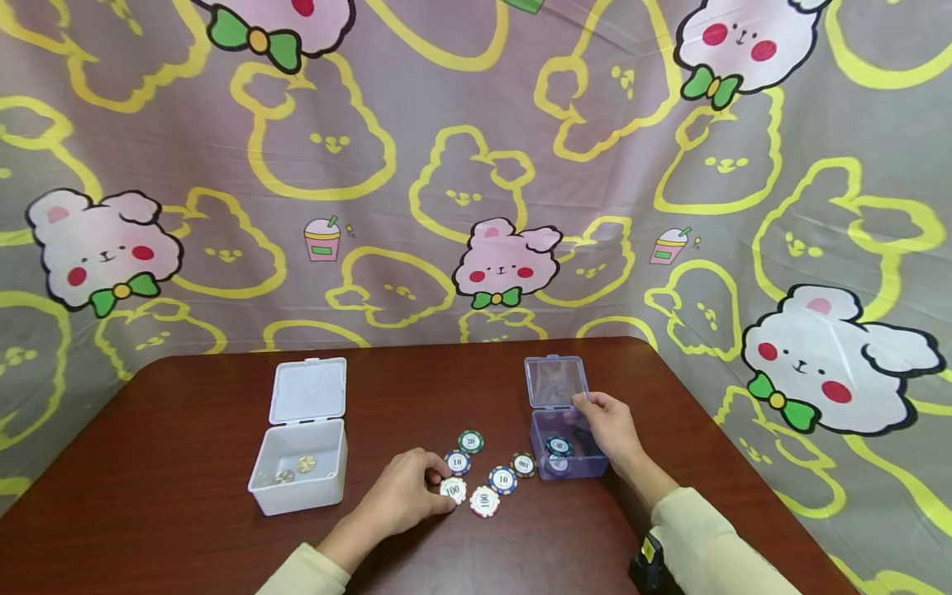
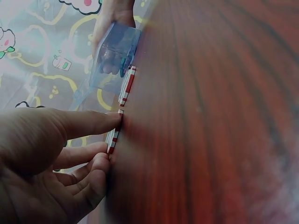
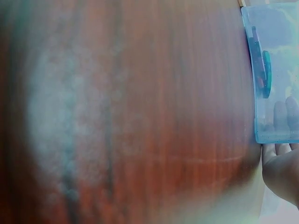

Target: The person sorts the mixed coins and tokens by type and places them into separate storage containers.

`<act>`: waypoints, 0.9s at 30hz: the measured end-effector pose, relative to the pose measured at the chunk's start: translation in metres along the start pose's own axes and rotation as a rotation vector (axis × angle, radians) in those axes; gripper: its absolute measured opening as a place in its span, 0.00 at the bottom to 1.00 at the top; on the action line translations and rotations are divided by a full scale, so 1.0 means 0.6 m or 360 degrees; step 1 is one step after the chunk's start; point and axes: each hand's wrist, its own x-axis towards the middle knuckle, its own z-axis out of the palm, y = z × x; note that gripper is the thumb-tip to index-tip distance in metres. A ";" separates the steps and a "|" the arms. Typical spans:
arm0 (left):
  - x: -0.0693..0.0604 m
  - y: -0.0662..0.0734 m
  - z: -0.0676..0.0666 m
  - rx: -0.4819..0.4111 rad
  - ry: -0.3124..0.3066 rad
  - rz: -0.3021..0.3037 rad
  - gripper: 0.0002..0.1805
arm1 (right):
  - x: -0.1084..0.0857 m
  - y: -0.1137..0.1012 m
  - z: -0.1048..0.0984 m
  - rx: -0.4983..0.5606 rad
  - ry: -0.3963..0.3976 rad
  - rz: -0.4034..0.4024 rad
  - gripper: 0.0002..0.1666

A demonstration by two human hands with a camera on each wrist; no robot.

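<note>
My left hand [image 1: 405, 494] pinches a white 100 poker chip [image 1: 452, 491] by its edges between thumb and fingers, low at the tabletop. Its striped rim [image 2: 113, 135] shows edge-on in the left wrist view. Close by lie a red-edged white chip [image 1: 485, 501], two blue 10 chips [image 1: 502, 480], a green 20 chip [image 1: 470, 441] and a dark-edged 100 chip [image 1: 524, 465]. With my right hand [image 1: 611, 426] I grip the right side of a see-through purplish box [image 1: 573, 468], its lid raised. Inside are a green-edged chip [image 1: 559, 446] and a paler one beneath.
Left on the brown table [image 1: 186, 430] stands a white box [image 1: 308, 492] with its lid up and two gold coins [image 1: 307, 464] inside. A patterned cloth [image 1: 402, 165] hangs behind the table and along its right side.
</note>
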 end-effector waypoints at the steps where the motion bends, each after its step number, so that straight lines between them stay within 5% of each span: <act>1: 0.000 0.000 0.000 -0.0007 -0.0004 0.0000 0.17 | 0.000 0.001 0.000 -0.0005 -0.0001 0.0002 0.18; 18: 0.004 -0.006 0.004 -0.0097 -0.0008 0.0001 0.20 | 0.001 0.003 0.000 -0.0028 -0.0020 -0.0019 0.17; 27: 0.009 -0.013 0.003 -0.0334 -0.0045 -0.0015 0.18 | 0.003 0.005 0.000 -0.0014 -0.0017 -0.0006 0.16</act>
